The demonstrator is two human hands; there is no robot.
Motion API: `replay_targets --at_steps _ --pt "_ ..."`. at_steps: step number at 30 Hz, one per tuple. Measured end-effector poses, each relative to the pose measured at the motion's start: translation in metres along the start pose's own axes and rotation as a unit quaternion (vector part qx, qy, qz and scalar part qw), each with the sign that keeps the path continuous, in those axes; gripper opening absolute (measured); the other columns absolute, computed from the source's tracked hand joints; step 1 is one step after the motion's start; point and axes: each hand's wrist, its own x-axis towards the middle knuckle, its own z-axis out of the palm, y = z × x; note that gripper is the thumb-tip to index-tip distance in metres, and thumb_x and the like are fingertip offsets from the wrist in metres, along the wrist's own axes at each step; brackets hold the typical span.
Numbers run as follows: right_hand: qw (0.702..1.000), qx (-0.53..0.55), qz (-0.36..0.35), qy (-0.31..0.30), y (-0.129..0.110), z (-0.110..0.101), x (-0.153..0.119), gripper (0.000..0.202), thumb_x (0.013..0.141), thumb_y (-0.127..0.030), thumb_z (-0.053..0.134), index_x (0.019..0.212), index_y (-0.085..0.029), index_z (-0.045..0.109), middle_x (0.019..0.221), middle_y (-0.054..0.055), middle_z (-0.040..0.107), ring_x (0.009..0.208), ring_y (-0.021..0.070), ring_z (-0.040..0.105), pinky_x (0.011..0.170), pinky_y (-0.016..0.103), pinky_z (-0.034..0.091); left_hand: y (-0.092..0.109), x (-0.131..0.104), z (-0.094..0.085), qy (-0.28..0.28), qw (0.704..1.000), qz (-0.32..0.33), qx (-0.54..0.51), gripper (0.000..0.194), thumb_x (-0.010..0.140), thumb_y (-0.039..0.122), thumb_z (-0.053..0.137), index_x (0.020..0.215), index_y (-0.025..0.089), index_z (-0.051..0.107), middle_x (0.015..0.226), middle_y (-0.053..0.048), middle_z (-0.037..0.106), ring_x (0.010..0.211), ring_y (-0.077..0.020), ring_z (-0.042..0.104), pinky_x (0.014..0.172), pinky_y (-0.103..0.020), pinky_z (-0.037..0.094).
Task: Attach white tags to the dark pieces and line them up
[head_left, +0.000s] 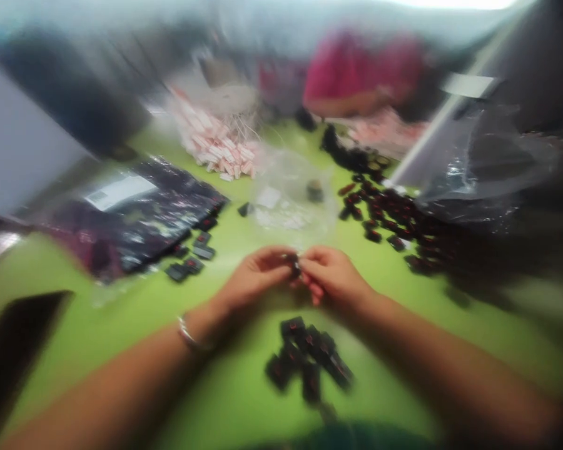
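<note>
Over the bright green tabletop [385,400], we hold a small dark piece [294,265] midway between the near pile of black parts [309,350] and the far clear bag [286,219]. We judge the step to be fingertip work on that piece; the next move calls for steadiness. Our left hand [260,275] and right hand [335,272] both pinch it, barely parted.

A small black piece [293,265], its details blurred, is pinched between the left hand [258,272] and right hand [334,272]
</note>
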Motion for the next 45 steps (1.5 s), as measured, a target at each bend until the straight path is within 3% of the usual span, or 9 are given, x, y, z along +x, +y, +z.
replay_targets --at_steps 9,15,18,24,32,36,39,42,45 --pt "0.998 -0.065 -0.013 0.015 -0.003 0.001 -0.003 0.013 0.072 -0.023 0.057 0.065 -0.02 0.047 0.04 -0.01 0.048 0.028 0.0055 0.042 0.028 0.015 0.036 0.0 -0.002 0.004 0.018 0.996 0.033 0.087 0.029 0.073 0.02 0.075 0.101 0.015 0.069 0.088 -0.007 0.074 0.073 -0.0167 0.068 0.074 -0.029 0.054" --pt "0.981 -0.169 -0.051 0.08 -0.001 0.005 0.0 0.013 0.068 -0.016 0.055 0.06 -0.02 0.045 0.042 -0.01 0.044 0.029 0.0046 0.039 0.026 0.015 0.029 -0.002 -0.005 0.011 0.058 0.978 0.083 0.181 0.024 0.074 0.021 0.074 0.098 0.017 0.072 0.098 -0.007 0.073 0.091 -0.0192 0.067 0.088 -0.03 0.051" --pt "0.984 -0.153 -0.048 0.08 -0.001 0.005 0.0 0.013 0.071 -0.02 0.056 0.063 -0.02 0.046 0.044 -0.01 0.045 0.029 0.0046 0.039 0.026 0.015 0.03 -0.002 -0.003 0.011 0.069 0.983 0.076 0.155 0.025 0.074 0.021 0.074 0.098 0.017 0.07 0.095 -0.006 0.074 0.088 -0.018 0.068 0.087 -0.03 0.051" --pt "0.998 -0.058 -0.013 0.033 -0.004 0.003 -0.004 0.016 0.077 -0.032 0.061 0.073 -0.018 0.052 0.047 -0.008 0.053 0.031 0.0053 0.043 0.032 0.017 0.037 0.0 0.002 0.004 0.032 0.999 0.015 0.018 0.031 0.072 0.021 0.076 0.101 0.016 0.065 0.083 -0.005 0.073 0.069 -0.0152 0.068 0.071 -0.029 0.054" --pt "0.989 -0.145 -0.007 0.024 -0.005 0.002 -0.002 0.012 0.076 -0.025 0.053 0.067 -0.02 0.046 0.042 -0.01 0.047 0.031 0.0063 0.042 0.033 0.018 0.034 -0.001 0.001 0.006 0.044 0.993 0.036 0.099 0.027 0.072 0.021 0.076 0.097 0.015 0.067 0.09 -0.006 0.073 0.077 -0.0159 0.068 0.078 -0.029 0.053" --pt "0.966 -0.237 -0.074 0.075 0.003 0.003 0.005 0.011 0.073 -0.021 0.051 0.065 -0.021 0.044 0.048 -0.008 0.046 0.038 0.007 0.042 0.037 0.02 0.033 -0.005 0.001 0.007 0.078 0.982 0.068 0.156 0.025 0.074 0.022 0.074 0.098 0.015 0.069 0.097 -0.007 0.072 0.089 -0.0177 0.066 0.084 -0.029 0.051" --pt "0.951 -0.261 -0.136 0.098 0.008 0.005 0.007 0.013 0.074 -0.022 0.051 0.063 -0.021 0.043 0.053 -0.006 0.048 0.047 0.0079 0.045 0.043 0.02 0.037 -0.005 0.002 0.006 0.081 0.988 0.044 0.12 0.029 0.073 0.023 0.075 0.1 0.014 0.067 0.092 -0.007 0.073 0.082 -0.0169 0.067 0.08 -0.03 0.053" --pt "0.971 -0.21 -0.088 0.065 0.006 0.005 0.003 0.013 0.078 -0.03 0.05 0.07 -0.021 0.047 0.052 -0.007 0.05 0.04 0.0078 0.044 0.038 0.02 0.035 -0.002 0.002 0.006 0.057 0.997 0.007 0.054 0.034 0.071 0.023 0.077 0.101 0.014 0.063 0.08 -0.005 0.072 0.068 -0.0145 0.067 0.072 -0.03 0.054" --pt "0.989 -0.139 -0.022 0.035 0.0 0.003 -0.002 0.017 0.079 -0.036 0.052 0.075 -0.02 0.048 0.047 -0.009 0.048 0.03 0.0066 0.039 0.03 0.019 0.031 0.001 0.002 0.003 0.016 1.0 -0.002 0.023 0.035 0.073 0.023 0.076 0.103 0.014 0.06 0.079 -0.005 0.072 0.068 -0.0142 0.067 0.073 -0.03 0.054"
